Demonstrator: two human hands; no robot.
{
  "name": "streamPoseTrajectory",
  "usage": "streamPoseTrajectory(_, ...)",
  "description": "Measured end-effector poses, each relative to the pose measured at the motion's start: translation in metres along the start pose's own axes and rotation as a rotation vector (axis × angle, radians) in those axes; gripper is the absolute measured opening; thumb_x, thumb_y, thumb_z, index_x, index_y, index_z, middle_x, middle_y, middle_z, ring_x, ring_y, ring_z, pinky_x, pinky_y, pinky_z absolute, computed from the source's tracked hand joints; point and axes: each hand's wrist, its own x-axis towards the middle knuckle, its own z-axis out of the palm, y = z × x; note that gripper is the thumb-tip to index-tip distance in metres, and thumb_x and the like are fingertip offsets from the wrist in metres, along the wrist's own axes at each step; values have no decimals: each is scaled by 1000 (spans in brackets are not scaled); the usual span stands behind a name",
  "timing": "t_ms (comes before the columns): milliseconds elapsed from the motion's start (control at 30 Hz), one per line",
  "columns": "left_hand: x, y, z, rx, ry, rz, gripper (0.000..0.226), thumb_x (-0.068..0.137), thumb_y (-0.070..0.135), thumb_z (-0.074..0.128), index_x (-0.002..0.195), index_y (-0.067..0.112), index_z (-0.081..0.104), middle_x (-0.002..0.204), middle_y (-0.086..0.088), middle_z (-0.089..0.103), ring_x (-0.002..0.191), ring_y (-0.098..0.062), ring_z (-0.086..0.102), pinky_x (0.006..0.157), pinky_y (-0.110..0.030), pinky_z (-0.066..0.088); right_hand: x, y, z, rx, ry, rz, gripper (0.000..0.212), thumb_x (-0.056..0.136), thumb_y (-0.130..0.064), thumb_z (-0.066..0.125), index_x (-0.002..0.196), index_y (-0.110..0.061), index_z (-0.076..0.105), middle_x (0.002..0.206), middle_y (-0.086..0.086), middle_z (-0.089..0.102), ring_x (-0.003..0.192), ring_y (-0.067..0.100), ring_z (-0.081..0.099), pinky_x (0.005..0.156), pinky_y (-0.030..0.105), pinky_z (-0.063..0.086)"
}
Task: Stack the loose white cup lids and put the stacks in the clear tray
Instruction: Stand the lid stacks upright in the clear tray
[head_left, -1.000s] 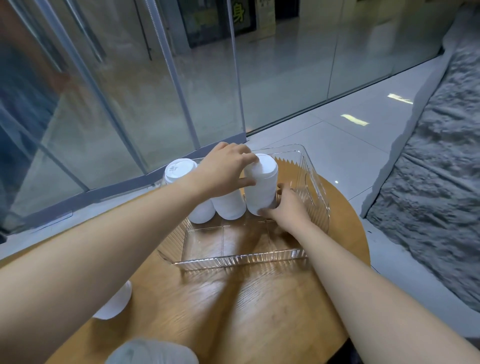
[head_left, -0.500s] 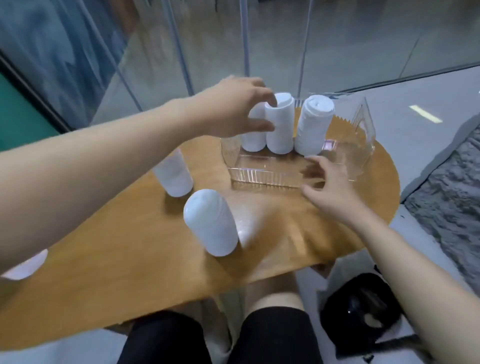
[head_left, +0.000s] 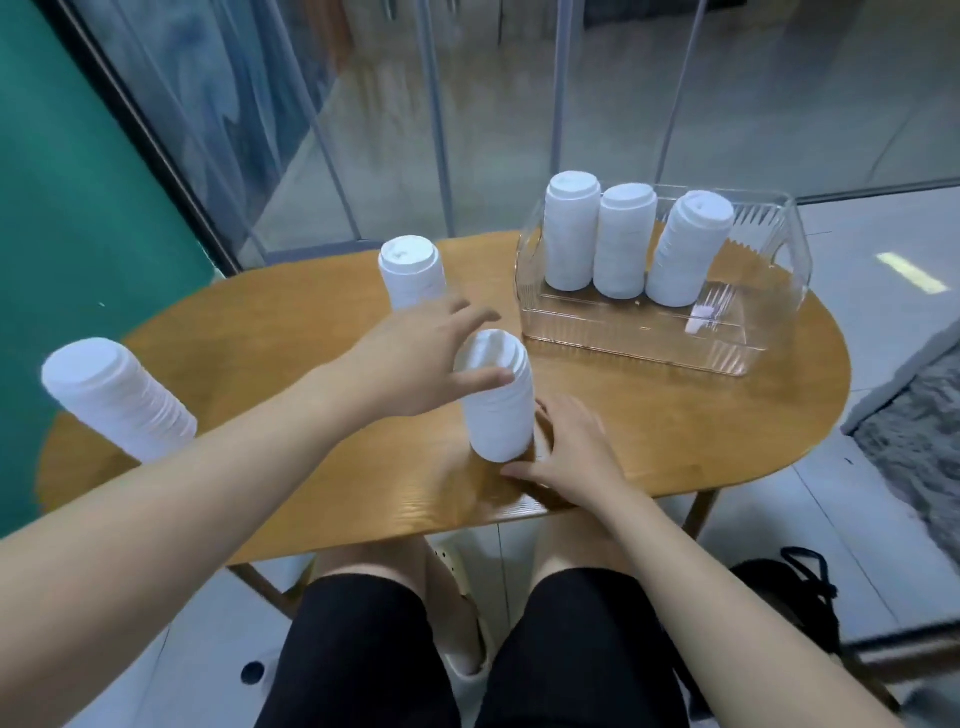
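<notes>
Both bare forearms reaching forward from the lower corners, converging toward the middle. Left hand (head_left: 415, 358) raised, palm turned inward, fingers spread and lightly bent, thumb tip at the upper side of the lid stack (head_left: 498, 395) just to its right; whether gripping or only touching, unclear. Right hand (head_left: 566, 452) lower, palm down, fingers relaxed and close together, fingertips at the base of the same stack, heel near the counter (head_left: 675, 415) edge. Knees in black shorts below both hands.
</notes>
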Motion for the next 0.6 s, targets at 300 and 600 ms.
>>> streamPoseTrajectory(300, 1, -6, 25, -81, -87, 24, 62, 99, 61, 52, 156, 40, 37, 143, 9, 49, 113, -22, 61, 90, -43, 55, 11, -9, 21, 125, 68, -3, 70, 65, -55, 85, 124, -29, 56, 115, -15, 59, 114, 13, 45, 96, 35, 37)
streamPoseTrajectory(600, 33, 2, -4, -134, -55, 106, 64, 98, 62, 52, 157, 44, 34, 144, 13, 45, 103, -11, 55, 84, -26, 40, 17, -10, -12, 370, 128, -15, 74, 71, -39, 89, 135, -33, 53, 122, -16, 60, 113, 7, 56, 90, 29, 50)
